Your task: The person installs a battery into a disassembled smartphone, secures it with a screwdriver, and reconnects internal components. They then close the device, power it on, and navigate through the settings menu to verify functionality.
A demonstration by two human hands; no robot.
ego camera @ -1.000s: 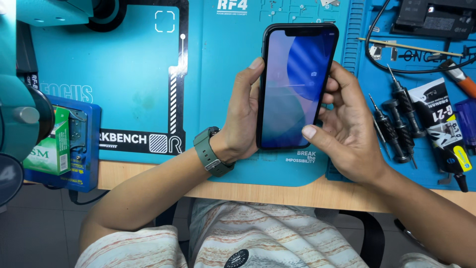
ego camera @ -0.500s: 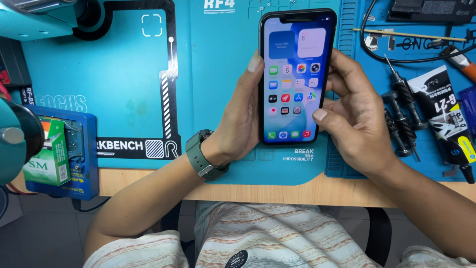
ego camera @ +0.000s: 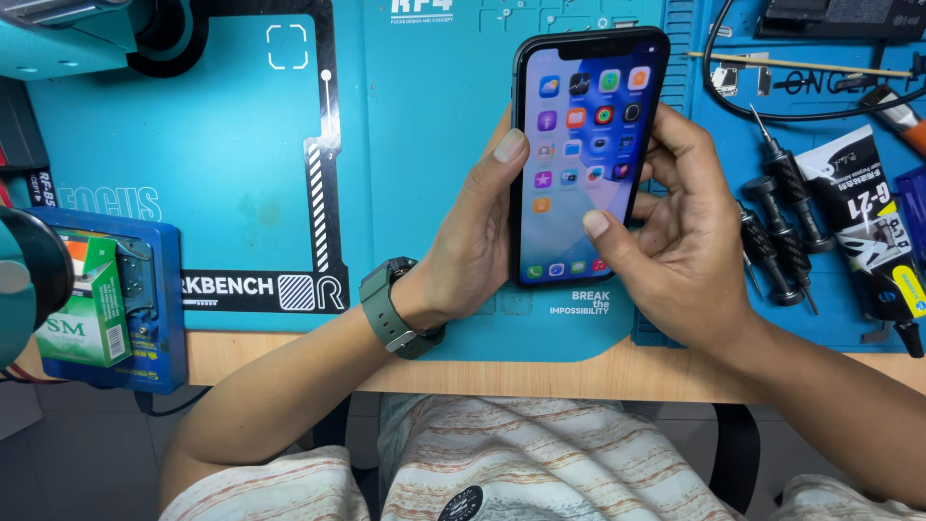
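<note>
Two hands share the smartphone [ego camera: 585, 159], held upright over the front part of the desk [ego camera: 289, 352] with its lit screen of app icons facing the person. Nearest to me are the lap in a striped shirt [ego camera: 540, 453] and the forearms, the left one with a green-strapped wristwatch [ego camera: 394, 309]. The left hand [ego camera: 473, 241] cradles the phone from behind, its grip closed on the left edge with the thumb pressed along that side. The right hand [ego camera: 680, 236] wraps the right edge from behind, and its thumb reaches across the lower glass, the tip at or just over the screen; I cannot tell if it touches.

To do this well, I would say the left hand ought to carry the weight alone, so that the right thumb can move lightly and land squarely on an icon. Keeping the phone low over the mat looks wise too, should it slip.

Beneath lies a teal repair mat [ego camera: 241, 145] with white markings, covering most of the wooden desk. At the left edge sits a blue holder [ego camera: 159, 289] with a green and white box [ego camera: 92, 304] just beside it. To the right, near the right hand, lie several black precision screwdrivers [ego camera: 776, 236] and a black and white glue tube [ego camera: 873, 236]. Farther back a black cable [ego camera: 772, 111] loops, and a thin wooden stick [ego camera: 801, 66] lies across the mat.
</note>
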